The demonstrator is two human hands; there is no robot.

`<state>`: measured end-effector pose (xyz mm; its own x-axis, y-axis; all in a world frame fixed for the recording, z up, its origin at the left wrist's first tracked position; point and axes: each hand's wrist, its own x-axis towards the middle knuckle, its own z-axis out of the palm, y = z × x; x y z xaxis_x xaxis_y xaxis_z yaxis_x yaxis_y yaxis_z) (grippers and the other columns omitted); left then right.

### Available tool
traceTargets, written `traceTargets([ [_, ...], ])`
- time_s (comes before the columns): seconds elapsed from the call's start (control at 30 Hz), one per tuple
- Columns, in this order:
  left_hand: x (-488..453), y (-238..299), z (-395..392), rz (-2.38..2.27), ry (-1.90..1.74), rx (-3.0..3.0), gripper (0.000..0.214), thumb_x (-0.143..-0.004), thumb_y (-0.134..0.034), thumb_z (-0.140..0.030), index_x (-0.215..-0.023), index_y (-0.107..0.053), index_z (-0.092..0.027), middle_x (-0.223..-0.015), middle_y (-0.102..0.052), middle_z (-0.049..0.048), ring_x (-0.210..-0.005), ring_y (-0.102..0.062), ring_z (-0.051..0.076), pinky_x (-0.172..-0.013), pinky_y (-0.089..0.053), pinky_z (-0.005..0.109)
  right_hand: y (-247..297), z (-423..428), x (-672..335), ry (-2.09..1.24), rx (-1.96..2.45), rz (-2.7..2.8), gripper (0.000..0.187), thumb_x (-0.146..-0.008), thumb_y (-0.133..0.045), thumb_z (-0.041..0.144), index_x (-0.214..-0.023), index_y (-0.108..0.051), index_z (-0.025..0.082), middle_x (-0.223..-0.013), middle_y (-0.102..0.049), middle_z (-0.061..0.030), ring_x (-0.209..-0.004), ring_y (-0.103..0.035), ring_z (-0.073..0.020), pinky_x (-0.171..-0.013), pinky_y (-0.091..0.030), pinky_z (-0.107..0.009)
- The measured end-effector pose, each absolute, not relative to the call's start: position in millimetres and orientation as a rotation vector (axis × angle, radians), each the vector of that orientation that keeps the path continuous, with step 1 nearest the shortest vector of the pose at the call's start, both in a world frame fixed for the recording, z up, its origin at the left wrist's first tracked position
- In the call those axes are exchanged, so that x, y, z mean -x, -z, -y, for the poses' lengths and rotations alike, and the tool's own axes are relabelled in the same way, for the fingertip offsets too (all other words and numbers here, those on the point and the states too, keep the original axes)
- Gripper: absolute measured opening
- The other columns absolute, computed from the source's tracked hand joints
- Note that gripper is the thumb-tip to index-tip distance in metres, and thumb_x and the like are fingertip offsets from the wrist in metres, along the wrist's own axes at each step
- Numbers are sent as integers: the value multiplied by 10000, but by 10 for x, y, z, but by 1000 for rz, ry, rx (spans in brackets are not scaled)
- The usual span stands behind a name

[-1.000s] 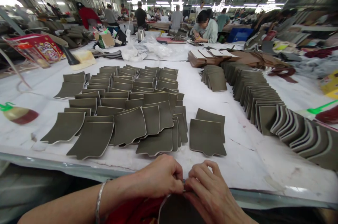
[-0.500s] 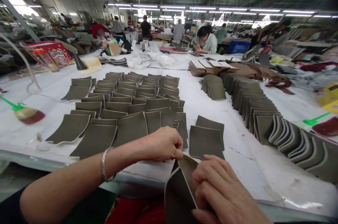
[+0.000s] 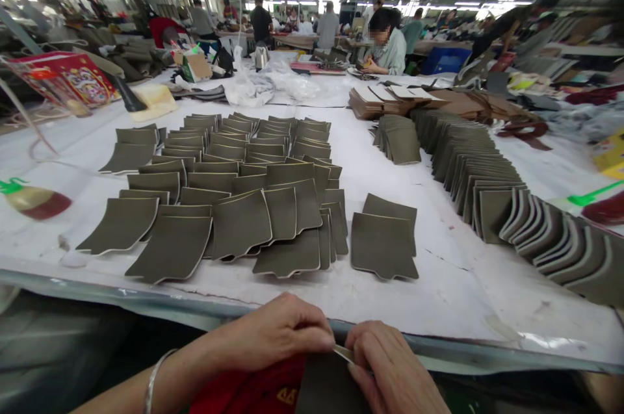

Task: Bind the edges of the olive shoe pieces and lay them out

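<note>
Just off the table's front edge, both hands are at the upper edge of a dark olive-grey leather-like panel (image 3: 325,388) with a pale rim. My left hand (image 3: 287,334), a bracelet on its wrist, pinches the edge near its left end. Close by on the right, my right hand (image 3: 385,362) grips the same edge with thumb and curled fingers. A short light strip of the edge shows between them. The panel hangs down against red cloth (image 3: 263,388), its lower part out of frame. Two similar panels (image 3: 383,242) lie on the table straight ahead.
Overlapping panels (image 3: 238,225) cover the table's left middle; a long fanned row (image 3: 478,173) runs along the right. Bottles with green nozzles (image 3: 36,199) stand at both sides. Behind are a brush (image 3: 130,97), clear plastic (image 3: 287,86), brown pieces (image 3: 370,105) and a co-worker (image 3: 392,50).
Both hands and the panel have come down and nearer to me, off the tabletop. The panel's edge, slanted before, is now low between the hands. The view has shifted slightly.
</note>
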<state>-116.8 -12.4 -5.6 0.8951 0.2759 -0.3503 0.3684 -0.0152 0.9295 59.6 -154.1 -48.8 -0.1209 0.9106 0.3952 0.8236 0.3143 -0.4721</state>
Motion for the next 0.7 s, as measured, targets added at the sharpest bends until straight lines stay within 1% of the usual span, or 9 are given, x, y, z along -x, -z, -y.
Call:
traceTargets([
  [0.03,1193,37,138,-555,98,-1651,170,-832,-647,-301,-878,-721,-156,-659,-541,-48,-645,-469,99,-584,-339,188,508,1538,-596,-207,1542,1937,258,-1031,-274,271,-818,-415,234,-749,-560,-1,-654,-527,-156,-594,-408,-266],
  [0.07,1211,23,150,-595,110,-1685,120,-777,-676,-235,-863,-724,-167,-626,-517,-64,-621,-452,92,-559,-313,187,522,1531,-599,-242,1550,1924,265,-1031,-268,274,-818,-421,233,-758,-559,-3,-665,-523,-160,-603,-405,-269],
  [0.1,1223,17,161,-622,112,-1715,111,-747,-671,-188,-844,-723,-173,-607,-502,-72,-600,-441,88,-544,-299,189,532,1522,-604,-282,1551,1924,259,-1029,-271,266,-825,-426,233,-773,-562,-4,-681,-523,-161,-619,-408,-270],
  [0.17,1233,27,179,-630,98,-1783,113,-744,-616,-141,-793,-713,-173,-598,-495,-70,-601,-449,89,-559,-304,191,531,1503,-619,-345,1521,1937,228,-1019,-289,232,-841,-432,232,-798,-570,-1,-708,-525,-161,-651,-416,-268],
  [0.3,1238,86,198,-598,108,-1803,121,-752,-594,-152,-766,-713,-168,-593,-489,-62,-611,-469,97,-574,-313,198,453,1493,-655,-518,1535,1978,151,-977,-391,143,-864,-432,235,-861,-596,15,-786,-545,-152,-712,-433,-253],
  [0.4,1240,121,204,-567,92,-1796,160,-765,-581,-153,-812,-733,-170,-613,-510,-59,-625,-484,99,-592,-325,197,395,1504,-675,-648,1628,2003,165,-955,-452,103,-858,-428,235,-866,-600,27,-792,-542,-150,-716,-428,-251],
  [0.6,1221,126,221,-587,106,-1744,230,-699,-528,-95,-781,-731,-164,-585,-465,-63,-569,-426,88,-529,-299,196,361,1487,-675,-566,1625,2120,188,-947,-473,81,-840,-416,225,-813,-580,27,-727,-516,-148,-675,-402,-261],
  [0.7,1199,120,238,-583,107,-1789,237,-724,-529,-100,-797,-743,-172,-617,-530,-52,-596,-486,99,-561,-332,198,347,1473,-671,-538,1623,2141,200,-941,-473,57,-841,-415,220,-812,-577,26,-729,-517,-143,-678,-391,-264],
])
